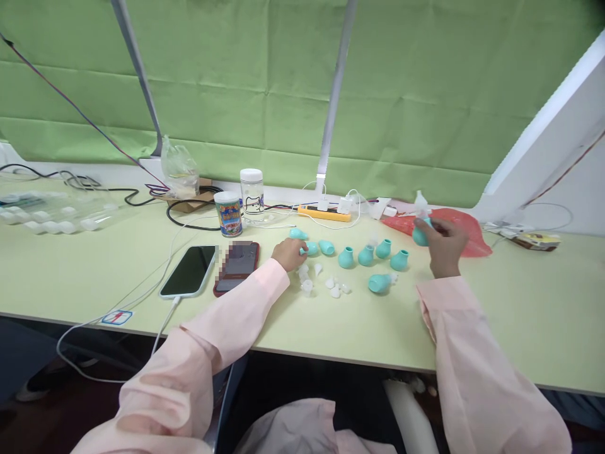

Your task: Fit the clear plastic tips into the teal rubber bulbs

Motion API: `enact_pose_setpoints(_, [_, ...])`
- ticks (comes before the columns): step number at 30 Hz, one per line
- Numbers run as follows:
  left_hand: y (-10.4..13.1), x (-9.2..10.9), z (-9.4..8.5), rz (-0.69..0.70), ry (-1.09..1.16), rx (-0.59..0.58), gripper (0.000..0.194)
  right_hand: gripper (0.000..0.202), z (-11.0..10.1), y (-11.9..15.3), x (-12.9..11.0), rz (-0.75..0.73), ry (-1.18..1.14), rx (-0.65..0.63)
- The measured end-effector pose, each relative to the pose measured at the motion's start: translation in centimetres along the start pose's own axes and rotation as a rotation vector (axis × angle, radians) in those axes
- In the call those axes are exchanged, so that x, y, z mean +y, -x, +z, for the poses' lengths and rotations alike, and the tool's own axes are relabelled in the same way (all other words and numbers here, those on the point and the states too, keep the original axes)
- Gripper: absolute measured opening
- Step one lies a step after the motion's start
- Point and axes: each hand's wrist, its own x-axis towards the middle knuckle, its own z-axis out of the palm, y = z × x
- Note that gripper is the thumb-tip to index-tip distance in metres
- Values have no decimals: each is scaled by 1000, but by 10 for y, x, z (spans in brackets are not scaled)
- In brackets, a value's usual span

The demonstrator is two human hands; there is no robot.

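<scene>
Back wall side: green sheeting (425, 94), approx. full width, w/ horiz. creases and a few wrinkles. Two grey strips (336, 94) run up over it, both leaning. White ledge (283, 194) along its foot. R. side – thick white slanted post (543, 120), w/ white wall (579, 170) beyond. Furniture: long pale yellow-green table (529, 315), smooth top, sticker (117, 317) nr. front edge, L. side. Below it, dark floor (51, 425), detail unclear, plus a white curved part (410, 416) – can't tell what. Light soft, fairly even up top; deep shade underneath.
</scene>
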Motion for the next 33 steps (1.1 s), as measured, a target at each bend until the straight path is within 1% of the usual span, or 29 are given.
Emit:
enact_pose_setpoints(2, [2, -1, 1, 10, -130, -59, 26, 35, -11, -15, 22, 104, 153, 59])
enact_pose_setpoints(4, [2, -3, 2, 40, -181, -128, 29, 30, -20, -25, 39, 185, 299, 29])
enact_pose_setpoints(6, [2, -4, 3, 57, -196, -192, 29, 26, -27, -29, 51, 234, 373, -26])
enact_pose_setpoints(9, [2, -3, 3, 54, -218, -243, 28, 22, -31, -29, 57, 244, 425, -81])
enact_pose_setpoints(13, [3, 1, 1, 54, -225, -250, 25, 21, -32, -26, 53, 254, 574, -151])
enact_pose_setpoints(16, [4, 3, 0, 64, -226, -265, 23, 26, -30, -24, 55, 336, 705, -253])
enact_pose_setpoints(19, [4, 3, -1, 77, -222, -264, 22, 34, -25, -23, 63, 374, 764, -339])
enact_pose_setpoints(21, [4, 2, -1, 87, -218, -255, 21, 36, -22, -22, 69, 361, 772, -359])
enact_pose_setpoints(23, [4, 1, -1, 93, -215, -240, 19, 38, -20, -21, 73, 338, 785, -350])
enact_pose_setpoints(26, [4, 1, -1, 91, -216, -208, 19, 39, -15, -18, 73, 274, 803, -291])
enact_pose_setpoints(28, [3, 1, -1, 87, -202, -160, 20, 41, -11, -14, 71, 204, 768, -243])
enact_pose_setpoints(31, [2, 2, -1, 126, -51, -76, 19, 49, -3, -7, 69, 108, 676, -213])
enact_pose_setpoints(33, [1, 3, -1, 182, 98, -56, 16, 52, 0, -2, 69, 84, 646, -227])
